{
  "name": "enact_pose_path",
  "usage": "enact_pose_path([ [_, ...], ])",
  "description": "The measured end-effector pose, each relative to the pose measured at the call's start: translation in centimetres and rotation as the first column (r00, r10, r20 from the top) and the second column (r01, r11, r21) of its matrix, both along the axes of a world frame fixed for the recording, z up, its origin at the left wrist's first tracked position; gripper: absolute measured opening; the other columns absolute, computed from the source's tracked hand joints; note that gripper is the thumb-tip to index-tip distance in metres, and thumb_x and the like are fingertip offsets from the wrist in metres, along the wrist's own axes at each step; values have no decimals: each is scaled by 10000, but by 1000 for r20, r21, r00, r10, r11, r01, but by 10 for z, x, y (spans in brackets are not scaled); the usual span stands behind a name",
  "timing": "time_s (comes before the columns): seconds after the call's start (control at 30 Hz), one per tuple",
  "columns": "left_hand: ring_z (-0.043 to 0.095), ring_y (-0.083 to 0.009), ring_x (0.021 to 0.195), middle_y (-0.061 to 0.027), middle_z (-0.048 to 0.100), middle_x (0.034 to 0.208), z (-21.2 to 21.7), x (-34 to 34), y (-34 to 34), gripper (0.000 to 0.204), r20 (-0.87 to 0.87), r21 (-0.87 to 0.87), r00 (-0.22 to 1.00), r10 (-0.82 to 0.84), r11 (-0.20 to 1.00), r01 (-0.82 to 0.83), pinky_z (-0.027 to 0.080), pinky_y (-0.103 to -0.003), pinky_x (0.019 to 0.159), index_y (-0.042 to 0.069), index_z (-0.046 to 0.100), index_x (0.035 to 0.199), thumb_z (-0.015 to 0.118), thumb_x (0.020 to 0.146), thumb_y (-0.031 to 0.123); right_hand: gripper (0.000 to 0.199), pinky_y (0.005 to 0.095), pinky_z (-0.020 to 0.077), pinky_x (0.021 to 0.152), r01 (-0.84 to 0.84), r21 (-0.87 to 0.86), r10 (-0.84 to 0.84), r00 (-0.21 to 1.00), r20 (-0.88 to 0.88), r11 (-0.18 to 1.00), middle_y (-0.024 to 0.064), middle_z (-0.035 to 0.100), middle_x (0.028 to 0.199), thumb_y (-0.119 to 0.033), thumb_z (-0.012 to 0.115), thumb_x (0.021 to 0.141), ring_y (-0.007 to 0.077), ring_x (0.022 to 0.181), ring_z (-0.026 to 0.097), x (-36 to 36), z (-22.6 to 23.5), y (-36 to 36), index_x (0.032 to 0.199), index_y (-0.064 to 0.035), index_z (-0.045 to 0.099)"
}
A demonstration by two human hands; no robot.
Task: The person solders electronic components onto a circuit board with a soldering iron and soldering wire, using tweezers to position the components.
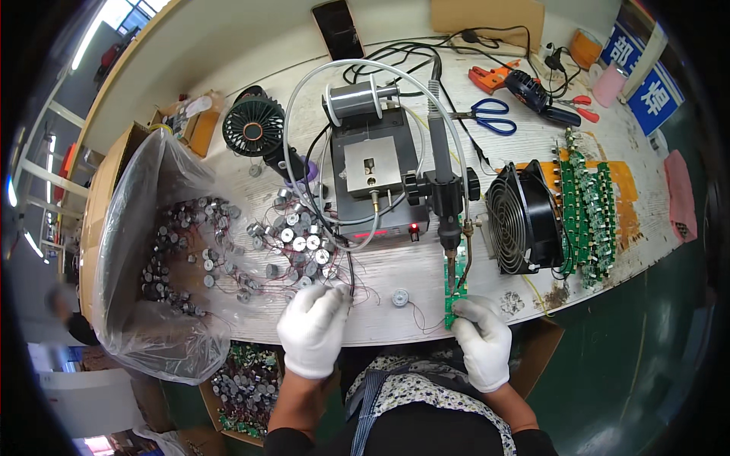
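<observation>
Both hands wear white gloves. My right hand (484,342) pinches the near end of a narrow green circuit board (450,313), which lies lengthwise under a soldering iron (452,262) clamped tip-down. A small round motor (400,297) sits left of the board, its thin wires trailing toward the board's near end. At the near edge of a heap of similar motors (300,243), my left hand (313,330) has its fingers pressed together. Whatever it may hold is hidden by the glove. Behind the iron stands a solder feeder (372,163) with a spool of solder wire (354,100) on top.
A plastic-lined carton (114,220) of motors stands left, beside a small dark green fan (254,129). Right of the iron are a black fan (525,218) and a row of green boards (589,213). Blue-handled scissors (493,116), pliers (584,110) and a phone (338,30) lie farther back.
</observation>
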State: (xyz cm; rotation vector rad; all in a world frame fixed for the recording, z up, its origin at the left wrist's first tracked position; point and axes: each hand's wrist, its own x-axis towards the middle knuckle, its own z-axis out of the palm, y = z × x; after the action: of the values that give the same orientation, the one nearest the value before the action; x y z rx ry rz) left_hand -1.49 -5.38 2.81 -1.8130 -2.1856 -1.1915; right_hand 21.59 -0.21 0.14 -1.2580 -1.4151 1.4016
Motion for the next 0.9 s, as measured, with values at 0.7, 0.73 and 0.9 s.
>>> enact_pose_path([
  [0.7, 598, -272, 782, -89, 600, 865, -8, -17, 35, 119, -115, -253, 991, 62, 963, -90, 486, -355, 665, 53, 649, 818, 718, 729, 93, 220, 286, 468, 806, -28, 45, 25, 998, 59, 999, 126, 596, 1020, 22, 621, 773, 201, 904, 586, -2, -3, 0, 989, 40, 661],
  [0.73, 598, -272, 782, -89, 600, 865, -9, -16, 34, 119, -113, -253, 992, 58, 964, -85, 486, -355, 665, 53, 649, 818, 718, 729, 93, 219, 287, 467, 809, -33, 36, 31, 998, 58, 999, 127, 598, 1019, 22, 622, 773, 204, 905, 587, -2, -3, 0, 987, 40, 662],
  [0.9, 670, -254, 829, -103, 681, 922, 1, -4, 26, 127, 365, -244, 905, -218, 916, 319, 526, -310, 738, 6, 650, 879, 678, 756, -3, 215, 295, 467, 817, -62, 116, 50, 993, 104, 991, 130, 604, 1009, 23, 625, 770, 218, 905, 593, -1, 1, 2, 981, 36, 664],
])
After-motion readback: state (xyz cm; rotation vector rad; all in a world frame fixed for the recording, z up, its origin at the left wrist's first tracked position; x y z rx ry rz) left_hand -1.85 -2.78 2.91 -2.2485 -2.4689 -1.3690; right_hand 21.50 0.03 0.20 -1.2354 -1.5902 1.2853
